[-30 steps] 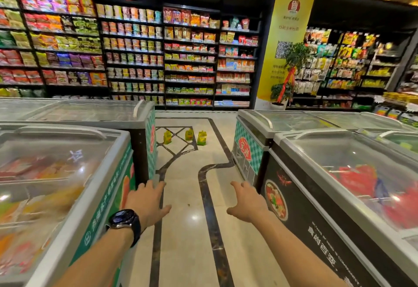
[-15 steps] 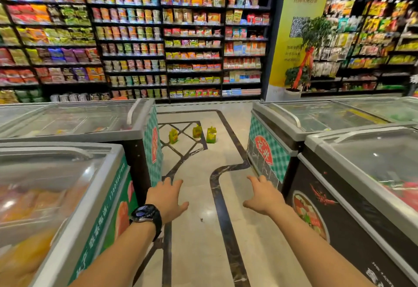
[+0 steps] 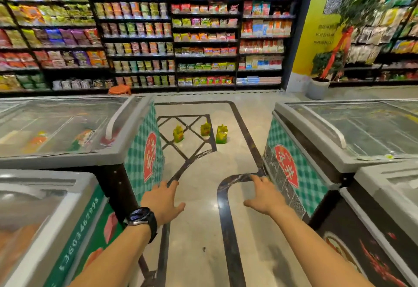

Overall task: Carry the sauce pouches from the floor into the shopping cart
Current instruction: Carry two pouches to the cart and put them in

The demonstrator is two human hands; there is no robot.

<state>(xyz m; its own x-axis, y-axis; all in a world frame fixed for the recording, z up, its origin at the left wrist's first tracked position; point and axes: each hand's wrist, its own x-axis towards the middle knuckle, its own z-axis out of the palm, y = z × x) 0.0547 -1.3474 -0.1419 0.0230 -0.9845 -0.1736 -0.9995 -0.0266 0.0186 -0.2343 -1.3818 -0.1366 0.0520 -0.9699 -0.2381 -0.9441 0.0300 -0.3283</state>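
Three sauce pouches (image 3: 205, 129) are standing upright on the floor (image 3: 203, 198) at twelve o'clock from me, well apart from my hands, just past the gap between two chest freezers. The left freezer (image 3: 140, 151) is flanking me at nine o'clock and the right freezer (image 3: 291, 162) at three. My left hand (image 3: 162, 200), with a watch (image 3: 141, 217) on its wrist, and my right hand (image 3: 263, 196) are both reaching forward, fingers spread and relaxed, gripping nothing. The shopping cart is not showing anywhere, so I am guessing it is waiting somewhere behind me.

I am weighing what could go wrong. The pouches are sitting near one another, so a careless grab at one could be toppling its neighbour. They are looking soft, so pinching low on the body might be letting one sag and slip out. Three pouches for two hands is risking a drop on the way to the cart. The floor is shining glossy, so crouching fast could be costing me my footing.
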